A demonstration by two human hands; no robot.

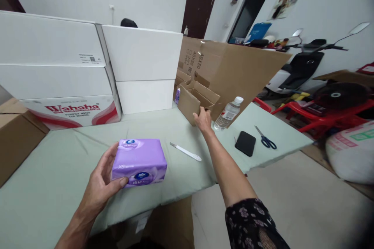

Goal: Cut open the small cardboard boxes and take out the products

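A purple pack of tissues [143, 155] is gripped at its left end by my left hand [102, 177], thumb on the near side. My right hand [203, 118] reaches forward to a small open cardboard box [188, 103] and grasps its near edge; some of the fingers are hidden behind the cardboard. The box's flaps stand up, and its inside is mostly out of sight. Just right of that hand stands a clear water bottle [229, 113] with a white cap. Between my hands a white-handled craft knife [187, 151] lies on the green-covered table [175, 179].
White boxes [143, 54] and a Wahaha carton [78, 111] are stacked along the back left. A large cardboard sheet [245, 66] stands behind the bottle. Dark scissors [265, 140] and a black flat object [246, 143] lie at right. A brown box [20, 136] sits far left.
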